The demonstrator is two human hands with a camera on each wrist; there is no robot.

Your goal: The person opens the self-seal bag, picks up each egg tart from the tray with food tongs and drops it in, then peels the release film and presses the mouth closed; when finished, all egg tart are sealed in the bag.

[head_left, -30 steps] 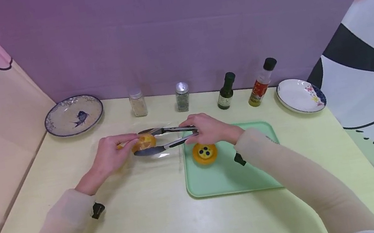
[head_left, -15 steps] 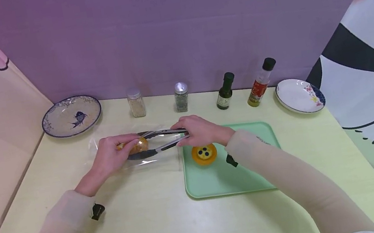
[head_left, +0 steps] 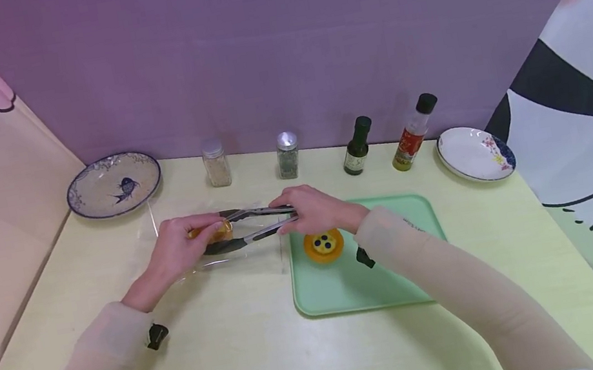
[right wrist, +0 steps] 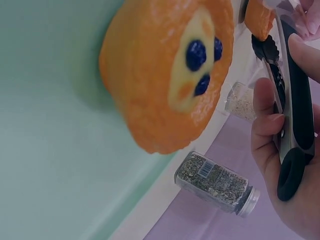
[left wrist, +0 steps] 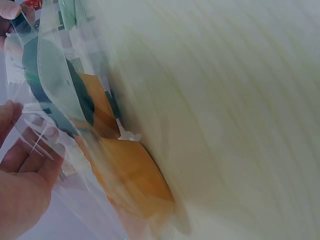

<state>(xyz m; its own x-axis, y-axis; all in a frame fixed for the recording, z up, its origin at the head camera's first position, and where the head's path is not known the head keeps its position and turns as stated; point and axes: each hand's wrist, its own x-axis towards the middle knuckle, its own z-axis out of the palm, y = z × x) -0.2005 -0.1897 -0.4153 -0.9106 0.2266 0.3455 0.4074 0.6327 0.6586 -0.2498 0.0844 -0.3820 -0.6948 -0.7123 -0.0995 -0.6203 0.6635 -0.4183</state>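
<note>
Spotting the herb jar (head_left: pixel 288 157): left of it, pale jar (head_left: pixel 217 168), fish plate (head_left: pixel 98 193); right of it, dark bottle (head_left: pixel 357 152), tall bottle (head_left: pixel 412 138), floral plate (head_left: pixel 468 153)!

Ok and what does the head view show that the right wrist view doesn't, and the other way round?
Head only: the fish plate, the flowered plate, the dark bottle and the red-label bottle. Right wrist only: a readable-sized barcode on the herb jar. Both: the right hand holding the tongs, the berry pastry on the tray, that herb jar and the pale jar.
</note>
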